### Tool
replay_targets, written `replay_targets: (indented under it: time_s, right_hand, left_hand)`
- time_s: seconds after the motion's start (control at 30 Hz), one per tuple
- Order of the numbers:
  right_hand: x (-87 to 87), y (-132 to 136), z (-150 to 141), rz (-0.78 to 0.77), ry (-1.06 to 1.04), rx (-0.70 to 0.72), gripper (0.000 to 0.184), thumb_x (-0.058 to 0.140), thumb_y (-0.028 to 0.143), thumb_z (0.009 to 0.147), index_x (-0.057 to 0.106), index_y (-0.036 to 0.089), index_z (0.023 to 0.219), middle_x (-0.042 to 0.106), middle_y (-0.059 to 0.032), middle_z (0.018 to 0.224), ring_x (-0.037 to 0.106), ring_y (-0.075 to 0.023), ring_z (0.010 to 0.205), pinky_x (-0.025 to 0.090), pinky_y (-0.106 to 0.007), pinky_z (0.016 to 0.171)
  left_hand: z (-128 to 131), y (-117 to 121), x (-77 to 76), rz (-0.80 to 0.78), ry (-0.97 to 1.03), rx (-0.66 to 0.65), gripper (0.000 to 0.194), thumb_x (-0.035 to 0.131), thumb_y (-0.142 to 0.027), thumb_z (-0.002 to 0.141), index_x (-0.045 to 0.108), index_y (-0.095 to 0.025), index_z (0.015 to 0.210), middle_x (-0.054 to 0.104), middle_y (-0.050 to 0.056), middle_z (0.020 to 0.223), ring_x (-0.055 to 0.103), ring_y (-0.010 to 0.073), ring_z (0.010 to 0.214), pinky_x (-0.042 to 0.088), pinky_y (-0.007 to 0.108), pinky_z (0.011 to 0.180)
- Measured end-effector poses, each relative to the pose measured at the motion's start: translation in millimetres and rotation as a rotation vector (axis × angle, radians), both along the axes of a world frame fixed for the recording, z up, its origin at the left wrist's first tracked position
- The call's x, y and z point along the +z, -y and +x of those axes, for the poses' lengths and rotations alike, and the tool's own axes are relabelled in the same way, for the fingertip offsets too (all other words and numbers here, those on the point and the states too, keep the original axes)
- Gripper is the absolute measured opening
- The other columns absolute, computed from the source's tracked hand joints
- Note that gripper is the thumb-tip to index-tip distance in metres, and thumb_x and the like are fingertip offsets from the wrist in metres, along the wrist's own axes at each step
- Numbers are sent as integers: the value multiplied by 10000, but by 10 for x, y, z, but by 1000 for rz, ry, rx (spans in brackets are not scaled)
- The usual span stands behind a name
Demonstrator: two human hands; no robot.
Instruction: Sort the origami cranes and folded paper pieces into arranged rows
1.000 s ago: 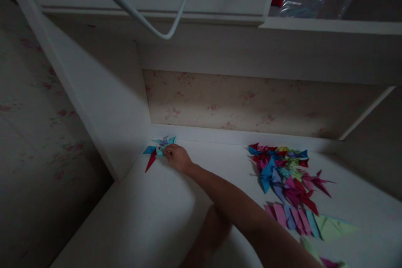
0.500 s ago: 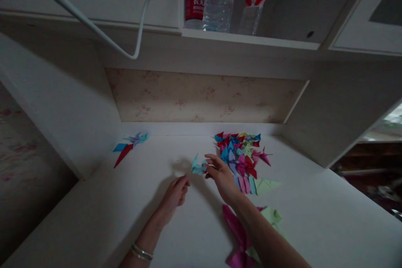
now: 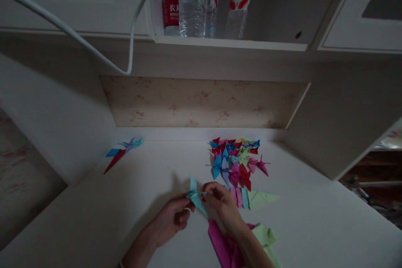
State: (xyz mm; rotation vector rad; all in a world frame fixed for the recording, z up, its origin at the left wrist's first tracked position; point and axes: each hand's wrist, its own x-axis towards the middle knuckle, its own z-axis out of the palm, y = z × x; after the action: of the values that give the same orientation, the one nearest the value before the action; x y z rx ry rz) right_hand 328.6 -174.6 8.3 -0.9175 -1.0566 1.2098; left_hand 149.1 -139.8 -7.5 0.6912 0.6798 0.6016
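A light-blue paper crane [image 3: 194,192] is held between both hands above the white tabletop, its wings spread. My left hand [image 3: 172,217] pinches its body from the left. From the right, my right hand [image 3: 221,205] pinches its thin pointed end with thumb and fingertips. Under and beside my right forearm lie a large magenta folded paper [image 3: 220,243] and a pale green folded paper [image 3: 265,236]. Just beyond my right hand are folded strips of pink and blue paper [image 3: 238,197] and a pale green folded piece [image 3: 262,199].
A cluster of colourful paper cranes [image 3: 234,163] sits at the back right. More folded paper pieces [image 3: 121,150] lie at the back left. Overhead, a shelf holds plastic bottles [image 3: 193,8], and a white bent tube [image 3: 94,52] hangs at the upper left.
My left hand has come up to the crane and now grips it. The crane, now with its wings spread, and my right hand have moved nearer to me. The camera view has shifted slightly.
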Motion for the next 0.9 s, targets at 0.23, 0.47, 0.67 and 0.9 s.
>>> replay_targets:
  time_s: [0.23,0.47,0.67,0.9]
  right_hand:
    - [-70,30,-6,-7,-95,106,113,716,257,732,610,216,737,609,4,750,520,-132,645,372,-251,598]
    - [-75,44,-55,-37,-76,136,120,728,243,707,625,207,756,628,-7,770,557,-147,682,401,-262,635]
    - [-276,-47,-5,-113,-61,-119,276,680,369,766,641,228,1000,634,-21,798,584,-173,739,437,-298,708]
    - [-182,-21,-62,0,154,-75,229,633,434,798,705,227,868,581,-61,1019,564,-190,833,476,-294,704]
  left_hand:
    - [14,32,48,-25,1,-13,156,614,-306,790,614,-152,807,477,-51,619,345,23,427,238,164,419]
    - [-42,80,-32,96,29,4,214,706,-250,746,618,-174,925,488,-53,672,393,22,457,283,174,442]
    - [-25,44,-11,165,-10,137,290,744,-278,720,599,-196,958,509,-57,709,453,41,527,371,190,502]
    - [43,10,-55,362,-114,181,242,745,-285,690,587,-188,847,550,-43,680,493,77,541,387,206,479]
